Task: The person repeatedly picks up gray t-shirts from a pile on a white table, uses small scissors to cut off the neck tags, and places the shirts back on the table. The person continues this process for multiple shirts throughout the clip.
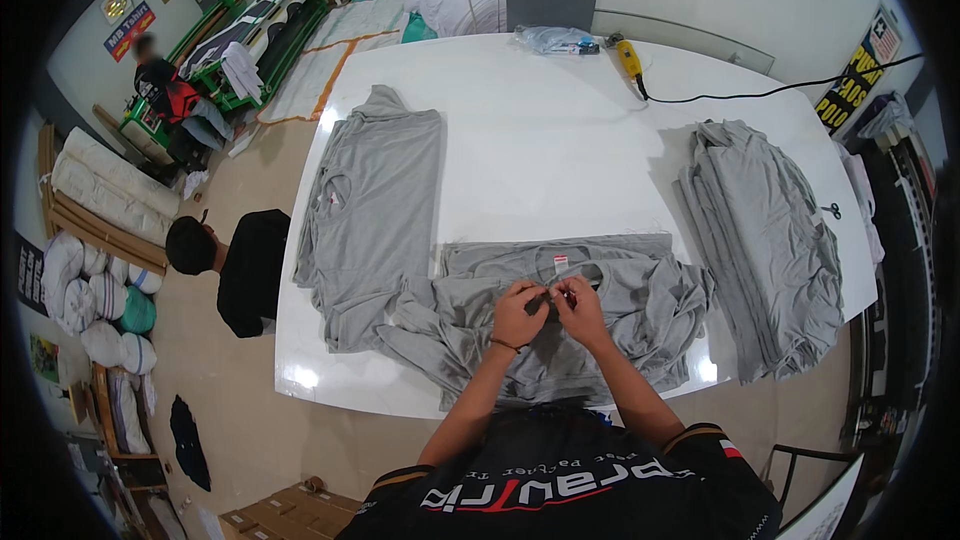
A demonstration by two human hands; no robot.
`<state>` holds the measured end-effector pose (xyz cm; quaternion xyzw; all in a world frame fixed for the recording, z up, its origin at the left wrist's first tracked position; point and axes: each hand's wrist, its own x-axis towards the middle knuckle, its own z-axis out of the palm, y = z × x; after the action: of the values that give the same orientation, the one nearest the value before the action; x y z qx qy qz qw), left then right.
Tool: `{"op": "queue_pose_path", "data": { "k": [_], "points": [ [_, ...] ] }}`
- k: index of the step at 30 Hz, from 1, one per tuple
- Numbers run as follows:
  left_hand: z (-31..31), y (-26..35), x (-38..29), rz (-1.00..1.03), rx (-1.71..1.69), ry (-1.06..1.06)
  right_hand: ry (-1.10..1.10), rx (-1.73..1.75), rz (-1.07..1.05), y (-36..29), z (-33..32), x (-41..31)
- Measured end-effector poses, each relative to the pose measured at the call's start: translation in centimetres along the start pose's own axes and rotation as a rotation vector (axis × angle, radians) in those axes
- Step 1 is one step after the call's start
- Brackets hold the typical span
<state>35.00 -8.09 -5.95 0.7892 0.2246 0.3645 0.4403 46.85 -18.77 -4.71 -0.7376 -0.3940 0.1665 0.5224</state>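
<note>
A grey T-shirt [645, 315] lies rumpled at the near edge of the white table, over other grey cloth. My left hand [521, 311] and my right hand [577, 307] meet at its neckline, their fingertips pinching the fabric close together. What exactly lies between the fingers is too small to tell. Just above my hands, a white and red neck label [561, 264] shows in a collar. To the left lies a stack of flat grey T-shirts [382, 202]. A larger pile of folded grey shirts [765, 240] rests on the right.
Small dark scissors [832, 211] lie beyond the right pile. A yellow corded power tool [628, 60] and a clear plastic bag [551, 39] are at the table's far edge, the black cord running right. A person in black [255, 270] is beside the table's left edge.
</note>
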Motion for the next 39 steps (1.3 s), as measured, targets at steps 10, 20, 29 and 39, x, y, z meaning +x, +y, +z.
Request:
{"op": "queue_pose_path", "data": {
  "k": [10, 20, 29, 39],
  "points": [
    [0.9, -1.9, 0.7, -0.006, 0.019, 0.044, -0.029, 0.211, 0.27, 0.6, -0.1, -0.1],
    [0.4, -1.4, 1.0, -0.143, -0.031, 0.043, -0.154, -0.134, 0.091, 2.7, -0.1, -1.0],
    [0.6, -1.2, 1.3, -0.013, -0.008, 0.061, -0.144, -0.369, 0.083, 0.2, 0.3, -0.6],
    [-11.5, -3.0, -1.2, -0.181, -0.113, 0.466, 0.213, -0.264, 0.033, 2.5, -3.0, 0.4]
  ]
}}
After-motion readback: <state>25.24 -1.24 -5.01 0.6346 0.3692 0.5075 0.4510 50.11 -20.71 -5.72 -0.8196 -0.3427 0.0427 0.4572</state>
